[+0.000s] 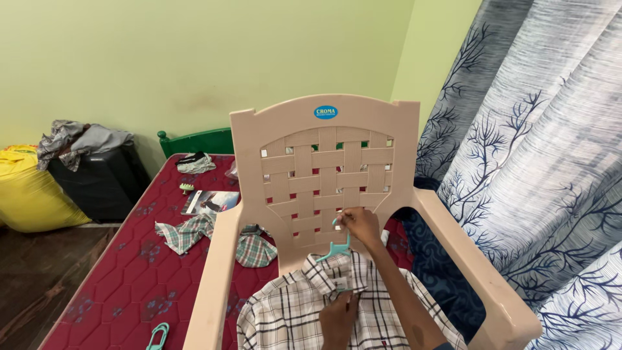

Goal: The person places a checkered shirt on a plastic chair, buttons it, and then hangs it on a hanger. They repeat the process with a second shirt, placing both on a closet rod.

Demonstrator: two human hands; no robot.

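Sitting on the beige plastic chair (324,168) seat is a white plaid shirt (291,311) on a teal hanger (335,249). Right hand (359,223) pinches the hanger's hook up by the chair back, left hand (338,317) grips the shirt's collar.

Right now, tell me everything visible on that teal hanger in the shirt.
The teal hanger looks like thin plastic. Only its hook and a bit of each shoulder show; the rest is hidden inside the checked shirt, which lies on the seat of the beige plastic chair. The hook rises from the collar against the woven chair back. The right hand pinches the hook's top; the left hand grips the collar below.
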